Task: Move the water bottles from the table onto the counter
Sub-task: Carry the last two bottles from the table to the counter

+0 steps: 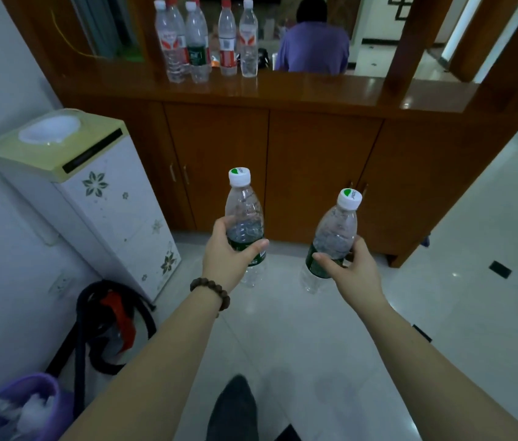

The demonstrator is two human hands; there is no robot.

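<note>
My left hand [227, 256] grips a clear water bottle [244, 214] with a white cap and a green label, held upright over the floor. In my right hand [357, 270] is a second green-label bottle [334, 233], tilted a little to the right. Both bottles are well below and in front of the brown wooden counter [330, 89]. Several water bottles [206, 43] with red, white and green labels stand upright on the counter's left part. The table is not in view.
A white and yellow water dispenser [92, 192] stands at the left against the wall. On the floor lie a black and red bag [108, 323] and a purple bucket [19, 409]. A person in a purple shirt [313, 49] sits behind the counter. White tiled floor [314, 345] lies ahead.
</note>
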